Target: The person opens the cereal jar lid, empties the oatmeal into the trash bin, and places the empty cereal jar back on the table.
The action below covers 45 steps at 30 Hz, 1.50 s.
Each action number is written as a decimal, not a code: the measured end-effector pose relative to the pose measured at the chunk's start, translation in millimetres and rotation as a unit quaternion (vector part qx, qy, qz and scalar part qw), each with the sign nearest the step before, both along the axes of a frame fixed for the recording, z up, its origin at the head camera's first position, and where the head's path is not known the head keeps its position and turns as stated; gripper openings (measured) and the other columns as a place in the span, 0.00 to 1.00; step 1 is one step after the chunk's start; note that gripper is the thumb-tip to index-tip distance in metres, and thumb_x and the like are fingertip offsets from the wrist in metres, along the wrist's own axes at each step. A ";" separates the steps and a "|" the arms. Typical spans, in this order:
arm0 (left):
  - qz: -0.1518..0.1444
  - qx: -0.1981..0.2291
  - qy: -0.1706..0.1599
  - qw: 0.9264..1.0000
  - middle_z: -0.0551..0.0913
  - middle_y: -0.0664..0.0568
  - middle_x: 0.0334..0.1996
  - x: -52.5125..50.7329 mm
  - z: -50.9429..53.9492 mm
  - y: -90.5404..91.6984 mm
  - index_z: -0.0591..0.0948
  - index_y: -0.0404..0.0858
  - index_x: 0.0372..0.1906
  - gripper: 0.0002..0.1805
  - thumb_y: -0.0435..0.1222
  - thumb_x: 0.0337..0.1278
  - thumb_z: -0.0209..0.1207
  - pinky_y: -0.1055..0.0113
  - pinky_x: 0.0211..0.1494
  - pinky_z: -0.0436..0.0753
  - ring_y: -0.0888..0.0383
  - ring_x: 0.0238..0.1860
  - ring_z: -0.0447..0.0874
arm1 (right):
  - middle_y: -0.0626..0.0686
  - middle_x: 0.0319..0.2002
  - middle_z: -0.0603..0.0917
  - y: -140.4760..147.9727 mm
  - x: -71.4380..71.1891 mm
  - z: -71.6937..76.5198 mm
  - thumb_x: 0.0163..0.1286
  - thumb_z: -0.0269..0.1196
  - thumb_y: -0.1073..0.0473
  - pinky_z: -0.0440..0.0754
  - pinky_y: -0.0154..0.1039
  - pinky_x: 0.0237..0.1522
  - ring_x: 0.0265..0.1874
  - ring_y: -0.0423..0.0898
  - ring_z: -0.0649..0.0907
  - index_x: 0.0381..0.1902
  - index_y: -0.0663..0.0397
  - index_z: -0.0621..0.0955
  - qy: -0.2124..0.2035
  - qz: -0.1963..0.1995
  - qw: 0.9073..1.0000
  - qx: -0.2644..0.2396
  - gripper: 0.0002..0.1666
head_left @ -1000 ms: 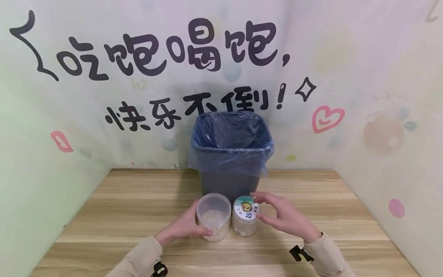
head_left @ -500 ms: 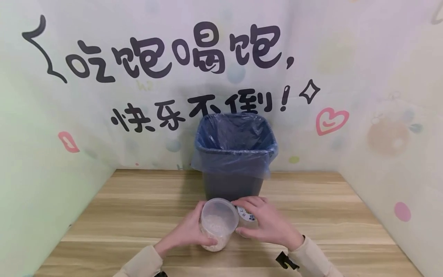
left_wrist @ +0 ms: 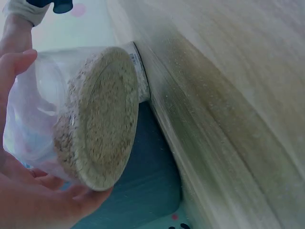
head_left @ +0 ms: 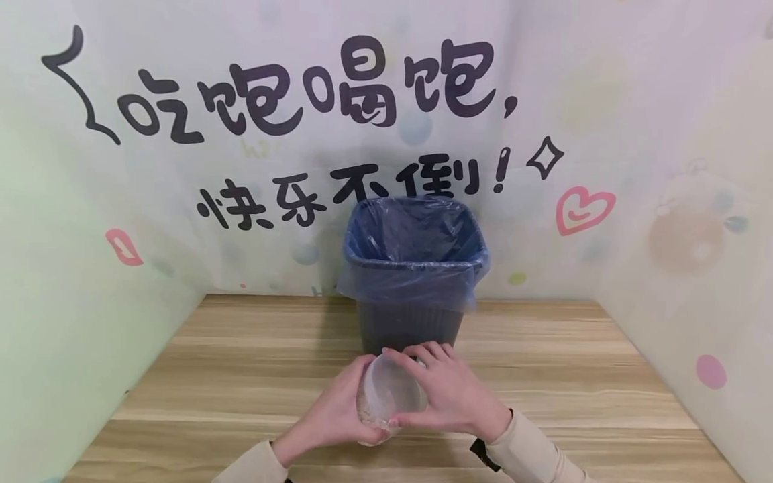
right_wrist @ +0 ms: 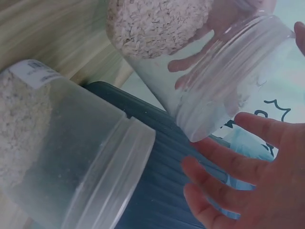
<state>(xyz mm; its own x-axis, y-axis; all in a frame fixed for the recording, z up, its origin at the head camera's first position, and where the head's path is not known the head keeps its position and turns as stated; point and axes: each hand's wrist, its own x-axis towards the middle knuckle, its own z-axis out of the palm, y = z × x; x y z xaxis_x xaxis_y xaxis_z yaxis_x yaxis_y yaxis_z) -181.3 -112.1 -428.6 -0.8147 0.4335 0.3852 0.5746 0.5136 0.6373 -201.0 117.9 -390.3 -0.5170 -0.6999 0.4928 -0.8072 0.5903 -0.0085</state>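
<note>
My left hand [head_left: 335, 410] grips a clear plastic jar [head_left: 391, 386] by its side, its mouth uncovered and tilted to the right. Pale oat-like flakes fill its lower part. In the left wrist view, the jar's round base [left_wrist: 108, 119] shows, raised off the table. My right hand [head_left: 459, 396] spans the jar's mouth with spread fingers; in the right wrist view its fingertips [right_wrist: 202, 144] are at the rim, and firm contact is hard to tell. Just beyond stands a second, similar jar [right_wrist: 62, 143] of flakes, mostly hidden behind my right hand in the head view.
A dark bin [head_left: 410, 325] lined with a blue plastic bag [head_left: 417, 285] stands behind the jars against the back wall. The wood-grain table [head_left: 253, 349] is bordered by printed cloth walls [head_left: 664, 161] at the back and sides.
My left hand has lifted the uncovered jar, tilted it and moved it right. My right hand has moved left, from beside the lidded jar to the uncovered jar's rim.
</note>
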 end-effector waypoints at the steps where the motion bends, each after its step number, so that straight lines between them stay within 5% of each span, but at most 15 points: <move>1: 0.008 -0.005 0.011 1.000 0.74 0.51 0.51 1.4 0.3 0.8 0.65 0.35 0.64 0.54 0.45 0.22 0.77 0.60 0.45 0.78 0.54 0.47 0.74 | 0.46 0.48 0.78 -0.3 0.5 -0.1 0.54 0.56 0.20 0.74 0.47 0.49 0.47 0.46 0.76 0.69 0.40 0.68 0.003 -0.002 1.000 0.004 0.51; 5: 0.036 -0.038 0.070 0.996 0.74 0.52 0.51 5.9 1.4 2.7 0.67 0.34 0.62 0.54 0.47 0.18 0.76 0.60 0.44 0.79 0.54 0.48 0.72 | 0.46 0.49 0.77 -1.4 3.0 1.4 0.53 0.58 0.20 0.78 0.47 0.47 0.46 0.45 0.78 0.70 0.40 0.67 -0.010 -0.001 1.000 0.009 0.53; 10: 0.040 -0.069 0.117 0.990 0.75 0.52 0.51 6.3 2.8 1.5 0.68 0.34 0.61 0.54 0.47 0.16 0.76 0.60 0.44 0.79 0.55 0.47 0.73 | 0.46 0.53 0.73 -1.2 4.5 6.0 0.50 0.67 0.29 0.80 0.44 0.43 0.47 0.44 0.77 0.72 0.34 0.64 -0.086 0.034 0.996 0.005 0.53; 15: 0.007 -0.066 0.081 0.994 0.76 0.53 0.52 5.2 3.9 -1.8 0.69 0.36 0.60 0.52 0.47 0.18 0.77 0.58 0.47 0.79 0.55 0.48 0.74 | 0.48 0.59 0.70 0.8 2.4 9.6 0.43 0.75 0.39 0.79 0.40 0.48 0.52 0.45 0.75 0.71 0.35 0.64 -0.121 0.106 0.987 0.013 0.56; 19: -0.015 -0.052 0.039 0.998 0.75 0.52 0.53 4.4 4.1 -5.4 0.67 0.35 0.62 0.54 0.48 0.20 0.78 0.57 0.50 0.78 0.55 0.50 0.74 | 0.51 0.67 0.65 2.7 0.2 10.1 0.42 0.78 0.50 0.74 0.47 0.56 0.61 0.50 0.70 0.70 0.36 0.65 -0.123 0.161 0.978 0.047 0.56; 23: -0.030 -0.018 0.000 0.999 0.75 0.53 0.52 4.1 4.8 -10.2 0.67 0.35 0.62 0.53 0.44 0.20 0.79 0.59 0.48 0.78 0.55 0.49 0.74 | 0.50 0.73 0.56 3.9 0.5 8.6 0.45 0.76 0.62 0.68 0.53 0.63 0.68 0.56 0.61 0.73 0.36 0.61 -0.139 0.195 0.968 0.077 0.58; 26: -0.033 0.002 -0.022 0.999 0.75 0.53 0.51 4.6 6.0 -12.9 0.67 0.36 0.61 0.52 0.43 0.21 0.79 0.61 0.46 0.78 0.55 0.47 0.75 | 0.52 0.75 0.50 3.2 2.5 7.5 0.46 0.75 0.62 0.66 0.52 0.65 0.71 0.58 0.56 0.75 0.40 0.57 -0.163 0.209 0.962 0.059 0.60; 30: -0.026 -0.011 -0.003 1.000 0.75 0.50 0.52 6.5 8.0 -12.3 0.67 0.35 0.63 0.52 0.44 0.22 0.79 0.59 0.47 0.78 0.53 0.49 0.74 | 0.52 0.75 0.46 1.1 7.2 8.8 0.53 0.75 0.53 0.71 0.49 0.60 0.70 0.54 0.58 0.76 0.40 0.53 -0.245 0.183 0.952 -0.010 0.60; 37: 0.011 -0.082 0.113 0.990 0.75 0.50 0.52 11.5 10.9 -5.0 0.68 0.33 0.61 0.55 0.45 0.13 0.78 0.56 0.51 0.78 0.53 0.51 0.73 | 0.49 0.69 0.59 -2.9 13.9 10.1 0.62 0.66 0.40 0.72 0.47 0.59 0.64 0.48 0.68 0.76 0.34 0.52 -0.326 0.097 0.938 -0.067 0.51; 40: 0.019 -0.094 0.137 0.986 0.76 0.49 0.51 12.3 10.6 -3.0 0.68 0.32 0.60 0.56 0.44 0.10 0.78 0.55 0.53 0.77 0.52 0.52 0.74 | 0.48 0.67 0.62 -5.8 16.8 5.0 0.62 0.65 0.37 0.73 0.46 0.58 0.61 0.49 0.71 0.76 0.34 0.51 -0.321 0.079 0.942 -0.065 0.52; 45: 0.017 -0.105 0.157 0.982 0.77 0.48 0.50 9.7 7.3 -3.8 0.69 0.32 0.59 0.56 0.45 0.07 0.78 0.56 0.54 0.77 0.52 0.52 0.75 | 0.50 0.64 0.65 -11.7 18.5 -5.5 0.58 0.66 0.34 0.77 0.44 0.53 0.56 0.46 0.74 0.75 0.41 0.56 -0.247 0.061 0.965 -0.063 0.54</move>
